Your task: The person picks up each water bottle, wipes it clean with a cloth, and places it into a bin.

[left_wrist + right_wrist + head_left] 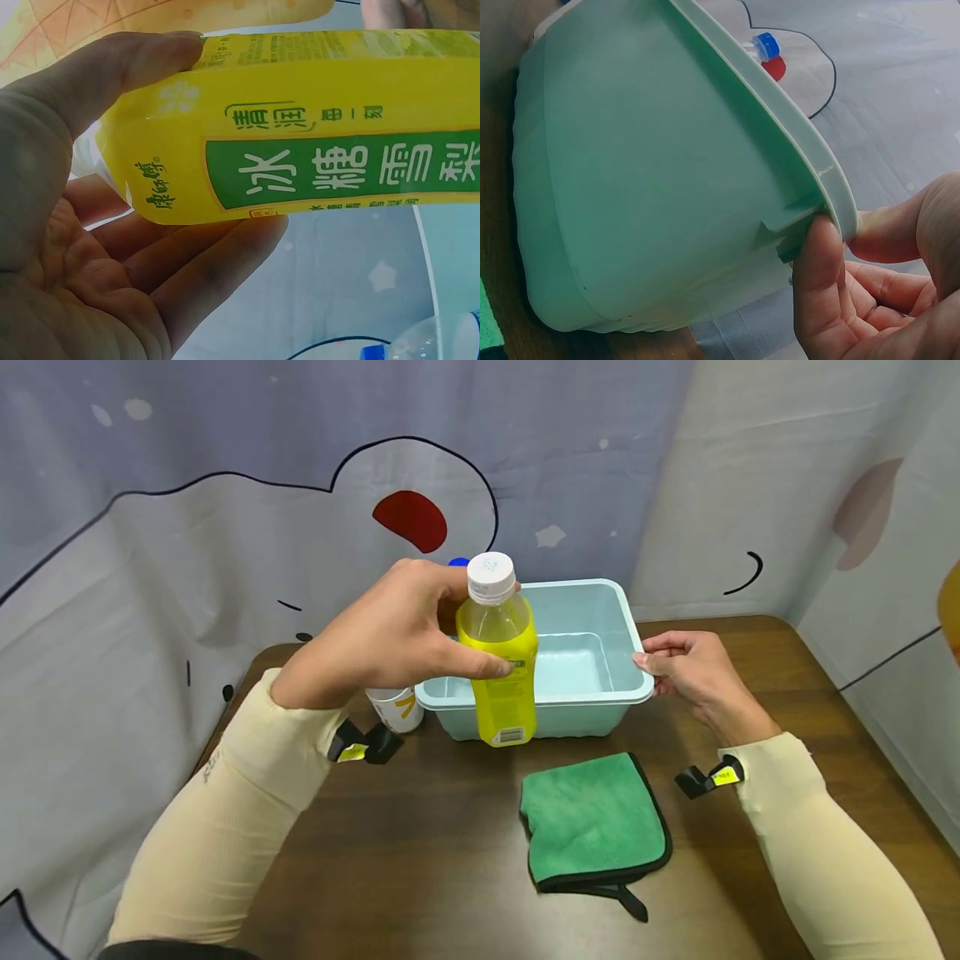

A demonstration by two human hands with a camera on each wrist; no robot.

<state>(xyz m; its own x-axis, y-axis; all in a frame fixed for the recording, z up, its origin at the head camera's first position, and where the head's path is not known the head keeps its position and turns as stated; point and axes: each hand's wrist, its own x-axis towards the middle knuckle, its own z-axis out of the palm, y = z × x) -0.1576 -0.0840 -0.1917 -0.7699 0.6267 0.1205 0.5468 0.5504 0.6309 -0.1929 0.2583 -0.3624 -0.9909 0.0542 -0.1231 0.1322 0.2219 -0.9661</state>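
My left hand grips a yellow-labelled drink bottle, thumb on the near side. The bottle stands nearly upright in front of the basin's left half, its white cap on top. In the left wrist view the bottle's label shows large white characters on green. At the right end of a pale green plastic basin, my right hand pinches the rim between thumb and fingers. The visible part of the basin's inside holds nothing; the bottle and left hand hide the rest.
A folded green cloth with black edging lies on the brown table before the basin. Left of the basin stands a white cup. A blue-capped bottle is partly hidden behind. A patterned curtain hangs along the back.
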